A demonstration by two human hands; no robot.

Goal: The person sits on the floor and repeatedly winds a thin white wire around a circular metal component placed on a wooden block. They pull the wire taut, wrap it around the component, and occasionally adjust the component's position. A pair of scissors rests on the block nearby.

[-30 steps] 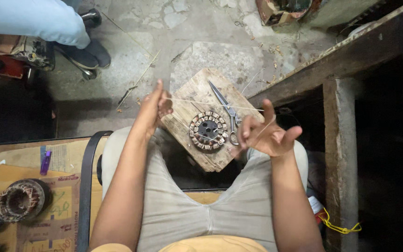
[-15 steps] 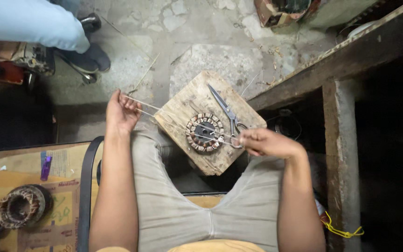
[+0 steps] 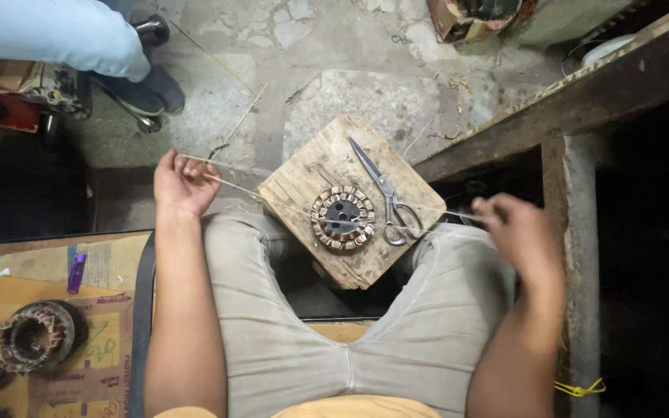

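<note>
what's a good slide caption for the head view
Seated person's left hand and right hand stretch a thin cord across a motor stator on a wooden board, beside scissors.

Purple lighter [image 3: 76, 272], wound stator [image 3: 34, 335] on cardboard, yellow cord [image 3: 580, 387]

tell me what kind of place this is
Probably a small motor-winding repair shop, worked on the floor. A ring-shaped motor core and scissors lie on a worn wooden block, another wound coil sits on cardboard, and the cracked concrete floor is littered.
</note>
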